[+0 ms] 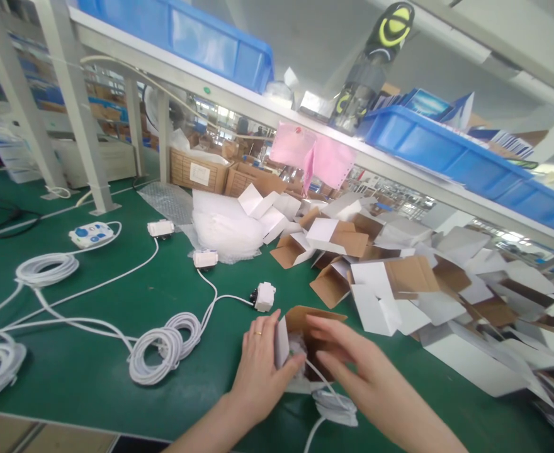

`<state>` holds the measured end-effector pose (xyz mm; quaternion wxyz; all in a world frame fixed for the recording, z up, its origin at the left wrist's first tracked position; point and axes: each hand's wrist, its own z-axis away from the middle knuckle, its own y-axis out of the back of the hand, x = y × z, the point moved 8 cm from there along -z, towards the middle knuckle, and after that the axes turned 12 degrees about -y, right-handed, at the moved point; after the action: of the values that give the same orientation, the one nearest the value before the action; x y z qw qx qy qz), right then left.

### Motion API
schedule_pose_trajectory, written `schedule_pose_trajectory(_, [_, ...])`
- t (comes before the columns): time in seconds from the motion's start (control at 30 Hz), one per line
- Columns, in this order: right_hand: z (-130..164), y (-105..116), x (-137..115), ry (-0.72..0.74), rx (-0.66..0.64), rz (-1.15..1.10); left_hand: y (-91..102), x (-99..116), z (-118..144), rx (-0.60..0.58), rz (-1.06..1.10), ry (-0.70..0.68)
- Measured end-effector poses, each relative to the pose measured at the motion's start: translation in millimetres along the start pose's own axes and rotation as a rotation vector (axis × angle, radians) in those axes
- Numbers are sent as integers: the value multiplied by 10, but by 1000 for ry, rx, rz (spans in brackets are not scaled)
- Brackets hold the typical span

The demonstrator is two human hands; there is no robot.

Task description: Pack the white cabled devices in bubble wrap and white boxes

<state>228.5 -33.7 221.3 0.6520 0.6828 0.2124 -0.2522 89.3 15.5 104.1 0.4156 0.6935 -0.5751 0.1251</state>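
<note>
At the lower centre of the frame a small open carton (305,340), white outside and brown inside, is being steadied on the green mat (92,371). The left hand (260,371) is being wrapped around its left wall, thumb pressed toward the opening, so the box is being kept from sliding. The right hand (362,371) is being held over the mouth with fingers extended and loose, not clenched; whether it is gripping anything cannot be told. A white cable (328,402) is being fed into the carton, its loose coil lying just below at the bottom edge.

To the right, a heap of empty cartons (423,296) is crowding the working space. To the left, a coiled cable bundle (166,349) and a white plug (264,296) are lying near the left hand. Blue bins (437,151) are being stored on the shelf above.
</note>
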Motion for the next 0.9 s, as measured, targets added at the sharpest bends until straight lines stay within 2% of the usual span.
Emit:
schedule_pose_trajectory(0.07, [226, 232, 257, -51, 169, 150, 287, 220, -50, 103, -22, -168])
schedule_pose_trajectory(0.13, [427, 122, 540, -122, 142, 407, 477, 566, -61, 150, -39, -470])
schedule_pose_trajectory(0.2, [572, -179, 774, -160, 34, 626, 417, 854, -24, 43, -96, -747])
schedule_pose_trajectory(0.27, [648, -402, 877, -163, 31, 752, 184, 949, 5, -129, -212, -873])
schedule_pose_trajectory(0.33, [681, -499, 819, -84, 61, 752, -37, 889, -6, -248, -316, -870])
schedule_pose_trajectory(0.4, [724, -444, 625, 76, 133, 679, -118, 806, -45, -274, -316, -828])
schedule_pose_trajectory(0.47, [800, -292, 384, 244, 267, 637, -43, 757, -109, -219, -240, -772])
schedule_pose_trajectory(0.53, [861, -156, 198, 323, 423, 643, 114, 750, -169, -137, -156, -730])
schedule_pose_trajectory(0.63, [873, -98, 66, 305, 596, 631, 319, 789, -203, -38, -101, -713])
schedule_pose_trajectory(0.73, [850, -176, 7, 321, 662, 531, 438, 806, -177, 88, -92, -679])
schedule_pose_trajectory(0.8, [811, -214, 1, 287, 689, 423, 456, 814, -131, 161, -69, -655])
schedule_pose_trajectory(0.9, [726, -239, -8, 182, 737, 252, 408, 848, -44, 209, -64, -673])
